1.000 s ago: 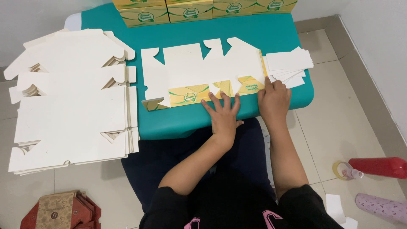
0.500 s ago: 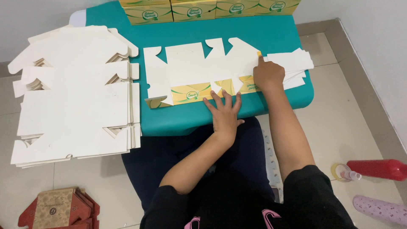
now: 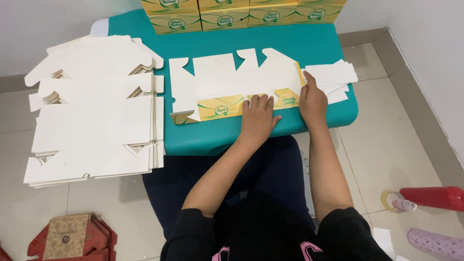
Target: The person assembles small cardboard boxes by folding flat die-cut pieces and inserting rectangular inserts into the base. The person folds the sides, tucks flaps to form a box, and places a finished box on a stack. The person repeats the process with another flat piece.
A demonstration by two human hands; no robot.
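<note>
Right hand [image 3: 313,100] slid down from the blank's upper right corner to its right edge, fingers together, pressing flat. Left hand [image 3: 257,117] stays spread, palm down on the folded yellow-green flap. Flat white die-cut cardboard box blank [image 3: 232,79] lies on the teal padded table [image 3: 309,43], stack of white cardboard blanks [image 3: 94,106] to its left.

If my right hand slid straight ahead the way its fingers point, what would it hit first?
Probably the small stack of white card pieces: the right hand already rests at its near edge, fingers aimed up the teal table.
</note>
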